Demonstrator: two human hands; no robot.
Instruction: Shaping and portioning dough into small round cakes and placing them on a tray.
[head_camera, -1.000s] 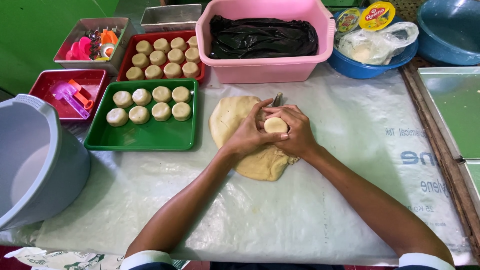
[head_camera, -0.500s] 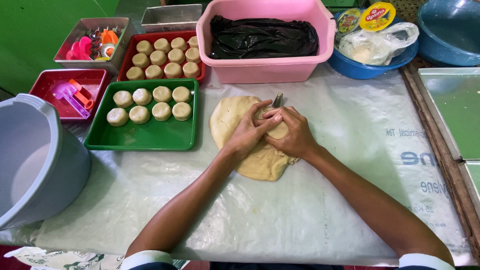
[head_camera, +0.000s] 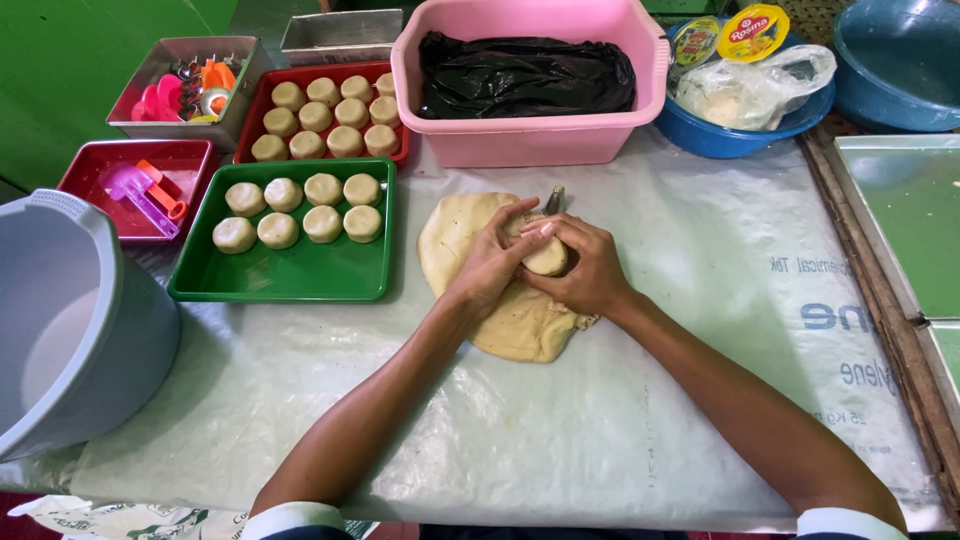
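Bare sheet (head_camera: 520, 430) toward the person, green tray (head_camera: 290, 270) left, pink tub (head_camera: 530, 145) behind

Two bare forearms, uncovered from wrist to near the elbow. Left hand (head_camera: 487, 268) and right hand (head_camera: 585, 270): no rings, watch or gloves visible. White folded sleeve cuffs (head_camera: 290, 520) over dark fabric at the lower frame edge.

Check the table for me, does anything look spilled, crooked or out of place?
Nothing stands out. Both hands shape a dough ball over the flattened dough. Formed pieces sit in neat rows in the green tray and red tray. No spills show on the plastic sheet.
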